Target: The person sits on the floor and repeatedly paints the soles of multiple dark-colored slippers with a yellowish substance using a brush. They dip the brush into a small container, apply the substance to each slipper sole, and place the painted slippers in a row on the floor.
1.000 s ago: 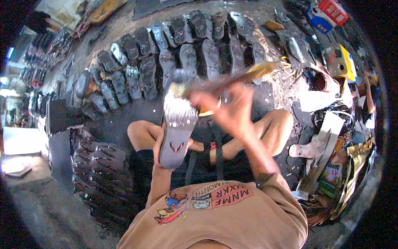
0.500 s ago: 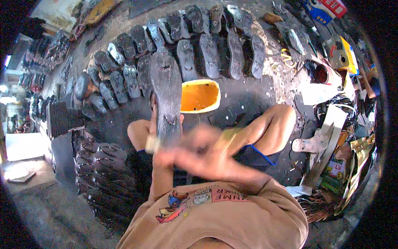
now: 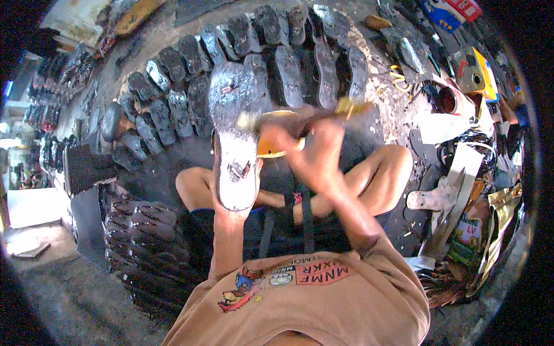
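Here the person sits cross-legged on a dark floor, and the left hand (image 3: 231,212) grips the heel end of a grey shoe sole (image 3: 236,132) from below, fingers wrapped around its narrow end so that it stands up and away from the body, its surface shining wet. The right hand (image 3: 314,151) is closed around the handle of a brush (image 3: 300,115), which lies crosswise just beside the sole's right edge; the blur hides how tightly the fingers pinch it. A yellow bowl (image 3: 271,147) sits partly hidden behind that hand, between the knees. Rows of dark soles (image 3: 173,104) lie spread on the floor beyond. The likely trouble is a smear: the brush moves fast near a sole held only at one end, so a hard stroke could tip it, or drip onto the legs (image 3: 381,179) below.
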Tool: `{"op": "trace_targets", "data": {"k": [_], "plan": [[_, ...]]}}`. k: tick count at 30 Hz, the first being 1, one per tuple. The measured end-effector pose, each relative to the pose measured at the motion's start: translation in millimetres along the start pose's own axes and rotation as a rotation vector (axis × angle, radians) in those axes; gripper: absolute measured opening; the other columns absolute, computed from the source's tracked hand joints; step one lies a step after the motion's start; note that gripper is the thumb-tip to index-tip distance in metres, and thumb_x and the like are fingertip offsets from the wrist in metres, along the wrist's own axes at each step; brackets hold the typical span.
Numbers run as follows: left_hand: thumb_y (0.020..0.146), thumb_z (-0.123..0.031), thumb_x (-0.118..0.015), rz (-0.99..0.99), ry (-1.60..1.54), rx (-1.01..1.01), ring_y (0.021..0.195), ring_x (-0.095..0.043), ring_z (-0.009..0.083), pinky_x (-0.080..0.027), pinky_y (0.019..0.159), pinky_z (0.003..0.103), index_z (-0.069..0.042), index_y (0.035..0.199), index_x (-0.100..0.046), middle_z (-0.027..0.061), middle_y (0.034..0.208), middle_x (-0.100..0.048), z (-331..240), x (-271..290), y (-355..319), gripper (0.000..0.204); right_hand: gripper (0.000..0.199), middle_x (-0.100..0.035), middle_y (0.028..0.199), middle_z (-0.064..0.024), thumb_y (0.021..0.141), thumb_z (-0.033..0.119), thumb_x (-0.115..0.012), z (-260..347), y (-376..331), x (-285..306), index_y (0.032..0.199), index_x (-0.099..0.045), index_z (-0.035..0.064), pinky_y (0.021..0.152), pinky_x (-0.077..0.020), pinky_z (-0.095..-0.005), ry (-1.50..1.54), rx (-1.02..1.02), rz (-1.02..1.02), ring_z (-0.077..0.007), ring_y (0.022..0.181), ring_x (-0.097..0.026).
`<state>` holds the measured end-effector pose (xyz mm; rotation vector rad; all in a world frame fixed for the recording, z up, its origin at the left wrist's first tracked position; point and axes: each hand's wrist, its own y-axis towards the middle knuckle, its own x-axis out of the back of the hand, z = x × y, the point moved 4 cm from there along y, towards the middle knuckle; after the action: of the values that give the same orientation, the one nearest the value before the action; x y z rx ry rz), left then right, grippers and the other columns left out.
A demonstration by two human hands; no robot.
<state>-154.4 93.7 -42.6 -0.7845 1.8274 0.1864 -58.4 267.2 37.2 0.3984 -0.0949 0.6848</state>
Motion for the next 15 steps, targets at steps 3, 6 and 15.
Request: {"op": "trace_targets", "data": {"k": [3, 6, 15], "plan": [[0.108, -0.023, -0.052, 0.037, -0.028, 0.006, 0.116, -0.065, 0.0223, -0.055, 0.101, 0.038, -0.012, 0.152, -0.048, 0.0088, 0.135, -0.062, 6.0, -0.7, 6.2, 0.046, 0.022, -0.075, 0.089, -0.0013, 0.088, 0.023, -0.082, 12.2, -15.2, -8.1, 0.098, -0.077, 0.0038, 0.061, -0.0514, -0.0241, -0.101, 0.067, 0.079, -0.0092, 0.074, -0.066], [0.105, -0.012, -0.056, 0.070, 0.965, -0.598, 0.122, -0.061, 0.0211, -0.054, 0.103, 0.035, -0.013, 0.159, -0.038, 0.0084, 0.142, -0.057, -8.6, -7.4, 20.5, 0.056, 0.017, -0.072, 0.085, -0.0026, 0.090, 0.024, -0.079, 29.9, -108.5, -41.1, 0.094, -0.075, 0.0080, 0.061, -0.0517, -0.0276, -0.102, 0.527, 0.362, -0.0135, 0.073, -0.066], [0.096, -0.014, -0.061, 0.036, 0.284, 0.199, 0.114, -0.068, 0.0210, -0.056, 0.095, 0.036, 0.005, 0.141, -0.054, 0.0159, 0.129, -0.066, 4.4, 40.9, 3.2, 0.050, 0.026, -0.076, 0.086, -0.0047, 0.081, 0.020, -0.090, -5.9, 70.3, -17.7, 0.093, -0.078, 0.0005, 0.071, -0.0521, -0.0301, -0.139, 0.092, -0.149, -0.0110, 0.077, -0.065]]}}
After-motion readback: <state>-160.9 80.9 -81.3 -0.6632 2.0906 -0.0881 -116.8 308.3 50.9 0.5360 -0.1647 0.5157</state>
